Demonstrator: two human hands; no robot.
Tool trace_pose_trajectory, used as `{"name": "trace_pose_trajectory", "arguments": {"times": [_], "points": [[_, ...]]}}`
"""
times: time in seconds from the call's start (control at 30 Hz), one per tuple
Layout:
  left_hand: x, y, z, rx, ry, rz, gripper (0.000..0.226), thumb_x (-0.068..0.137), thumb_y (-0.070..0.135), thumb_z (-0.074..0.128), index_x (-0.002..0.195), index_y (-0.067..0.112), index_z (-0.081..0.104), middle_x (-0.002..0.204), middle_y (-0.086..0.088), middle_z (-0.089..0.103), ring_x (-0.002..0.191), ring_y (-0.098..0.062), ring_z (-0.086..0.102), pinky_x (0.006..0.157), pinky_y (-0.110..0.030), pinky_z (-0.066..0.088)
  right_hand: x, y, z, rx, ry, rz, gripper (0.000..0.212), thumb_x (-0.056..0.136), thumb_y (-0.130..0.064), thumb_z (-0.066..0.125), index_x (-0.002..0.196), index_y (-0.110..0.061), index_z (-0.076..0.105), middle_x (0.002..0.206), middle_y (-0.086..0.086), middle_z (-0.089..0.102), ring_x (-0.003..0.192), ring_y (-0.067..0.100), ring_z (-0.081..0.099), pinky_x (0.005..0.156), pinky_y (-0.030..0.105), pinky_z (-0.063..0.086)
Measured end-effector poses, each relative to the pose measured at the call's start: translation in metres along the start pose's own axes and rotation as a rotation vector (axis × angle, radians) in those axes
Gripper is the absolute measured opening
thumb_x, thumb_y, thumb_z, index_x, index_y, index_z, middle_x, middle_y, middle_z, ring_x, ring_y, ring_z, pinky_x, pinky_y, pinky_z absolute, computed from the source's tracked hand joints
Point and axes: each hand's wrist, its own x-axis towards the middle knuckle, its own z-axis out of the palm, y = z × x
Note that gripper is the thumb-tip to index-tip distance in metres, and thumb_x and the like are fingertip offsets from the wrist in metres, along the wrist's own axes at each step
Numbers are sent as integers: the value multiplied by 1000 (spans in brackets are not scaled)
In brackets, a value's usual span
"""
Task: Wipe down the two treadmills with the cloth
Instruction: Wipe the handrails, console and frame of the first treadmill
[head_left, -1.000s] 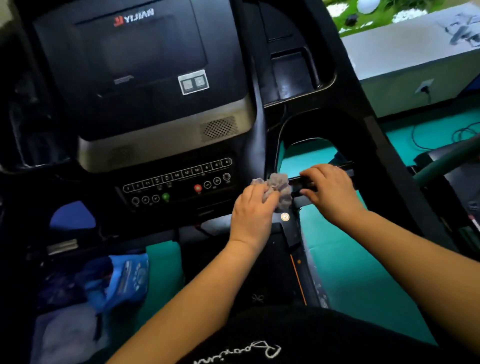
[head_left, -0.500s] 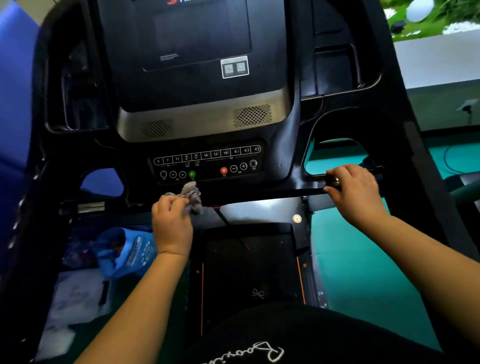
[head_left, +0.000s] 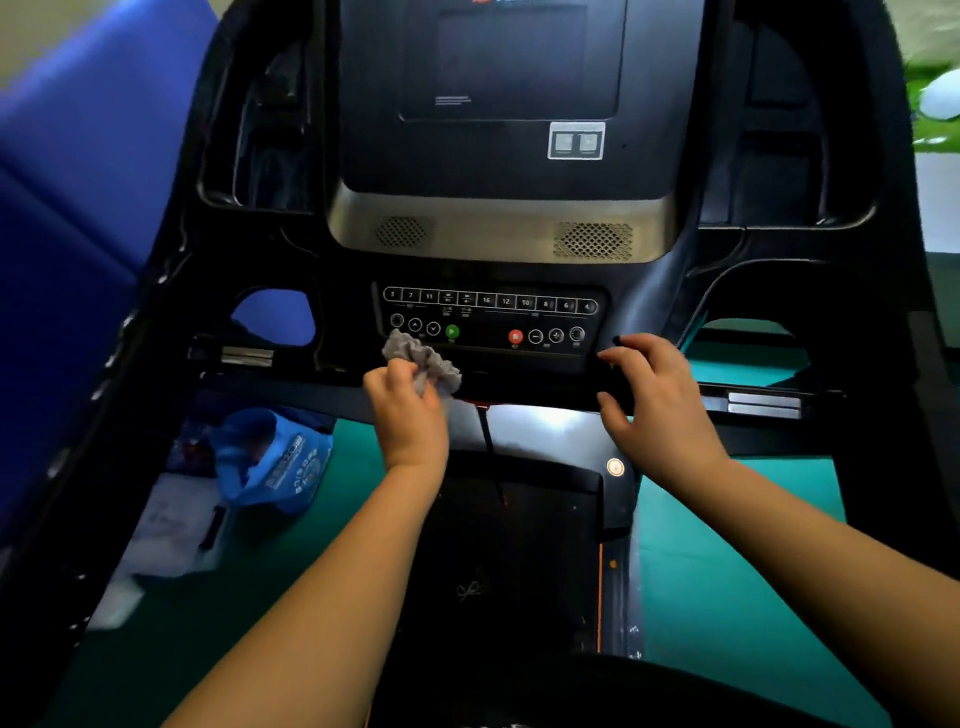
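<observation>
Head view: the left hand (head_left: 410, 421) pinches a crumpled grey cloth (head_left: 423, 358) against the treadmill (head_left: 498, 234) console's glossy black edge below its round buttons (head_left: 488, 332), while the right hand (head_left: 660, 400) curls round the smooth black crossbar (head_left: 530, 387).

We are in a gym or fitness room, standing on a treadmill (head_left: 498, 156) and looking down over its console. The dark screen (head_left: 511, 57) sits above two speaker grilles (head_left: 592, 240) and a button panel (head_left: 488, 317) of numbered speed keys, with a green start button (head_left: 452, 331) and a red stop button (head_left: 515, 336). Metal pulse plates (head_left: 763, 402) sit on the handlebar (head_left: 540, 384), and the black running belt (head_left: 498, 561) lies below us. We see a teal floor (head_left: 727, 545) on both sides, a blue padded mat (head_left: 67, 208) standing at the left, and a blue bag (head_left: 270, 457) on the floor.
</observation>
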Motion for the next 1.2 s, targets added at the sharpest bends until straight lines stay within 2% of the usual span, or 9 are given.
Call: {"name": "trace_pose_trajectory", "arguments": {"times": [0.23,0.33,0.43,0.5,0.6,0.77,0.87,1.03,1.2], "points": [[54,-77,-43,52,44,-73,15,88,3,53,103,2,57,114,-17,45,93,-26,49,79,-22,34,74,-56,25,-56,-35,-136,45,78,-22,68,120,-10,59,131,14,50,125,32,44,105,43,36],[84,-103,-65,41,85,-101,12,89,4,55,99,1,60,112,-18,44,87,-23,48,80,-24,38,107,-76,42,-79,-58,-148,47,80,-25,67,124,-11,56,138,13,45,132,33,38,109,45,33],[112,-117,-81,32,130,-186,17,92,11,55,107,6,61,118,-17,46,96,-26,49,84,-19,35,140,-90,57,-131,-44,-194,47,84,-27,65,126,-11,54,144,15,41,138,34,32,111,47,28],[116,-117,-81,35,146,-180,18,91,13,57,107,6,62,118,-16,46,100,-29,51,86,-21,37,155,-94,66,-160,-46,-195,47,86,-31,62,128,-12,52,146,16,39,139,34,31,113,46,26],[95,-106,-65,7,132,-80,17,87,12,63,103,6,66,112,-14,47,97,-29,52,89,-34,47,160,-96,76,-239,-35,-167,53,88,-44,45,132,-15,49,147,13,40,139,32,30,115,47,24],[85,-89,-49,-7,128,-5,14,84,14,67,97,11,68,109,-7,50,101,-19,47,85,-19,35,158,-95,80,-310,-29,-167,57,89,-47,36,135,-15,45,150,11,37,142,29,27,118,44,17],[111,-84,-48,-28,116,-36,11,86,14,65,97,10,66,107,-6,50,96,-18,48,81,-23,42,157,-95,82,-318,-4,-173,56,89,-46,36,134,-14,46,149,12,37,141,31,28,117,45,18],[160,-67,-45,-102,132,5,19,88,11,61,107,8,63,113,-10,48,95,-15,49,84,-17,36,158,-96,84,-328,15,-176,55,89,-44,38,133,-14,48,148,13,39,140,31,30,116,45,19],[212,-57,-40,-25,175,121,20,83,7,65,103,11,66,109,-12,50,98,-26,51,81,-19,37,158,-95,85,-348,19,-178,56,88,-45,38,133,-13,50,148,13,40,140,31,31,116,45,19]]}}
